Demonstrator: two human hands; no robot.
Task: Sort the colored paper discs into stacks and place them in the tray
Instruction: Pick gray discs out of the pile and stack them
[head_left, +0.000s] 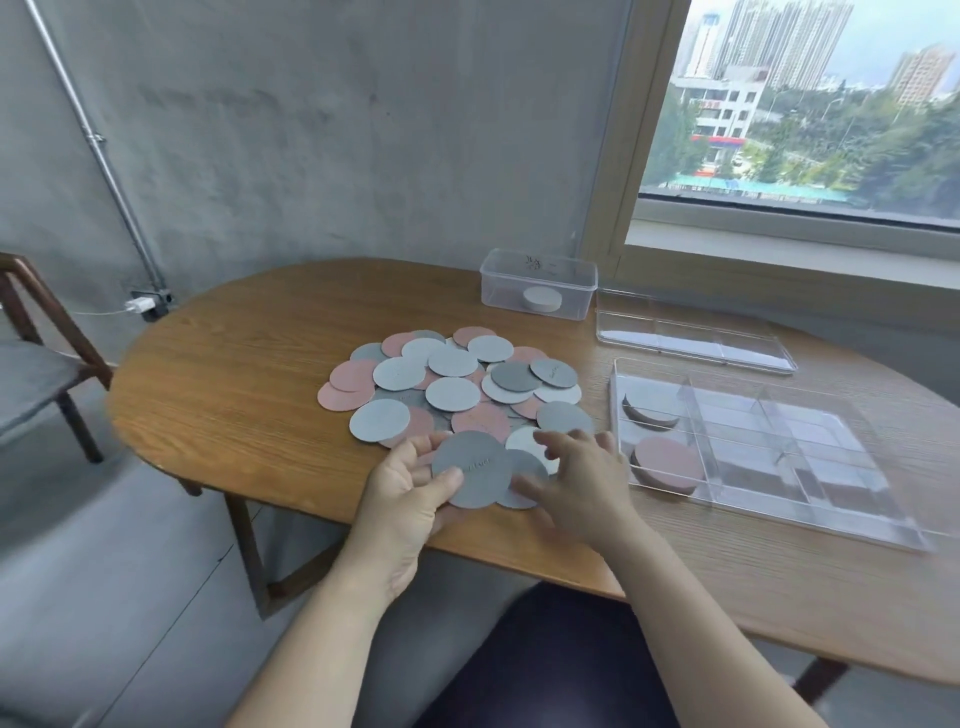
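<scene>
Wood-grain table (234, 364) carries everything. The clear tray (753, 512) sits toward its right end, and the loose pile of discs (452, 392) in pink, grey and pale lies in the middle, reaching to the near edge. In the tray's left column a pink stack (667, 462) fills the nearest compartment, and a dark stack (649, 415) leans in the one behind.

The discs are thin and overlap, so a pick could likely lift a wrong colour along with the right one. A careless sweep could also push some off the near edge, and the leaning dark stack may slump when more are added.

At the near edge the left hand (410, 488) grips a grey disc (475, 467), thumb on top and fingers beneath. Just beside it the right hand (576, 478) hovers over the pile's near-right discs. It is blurred, its fingers spread and relaxed, holding nothing that shows.
</scene>
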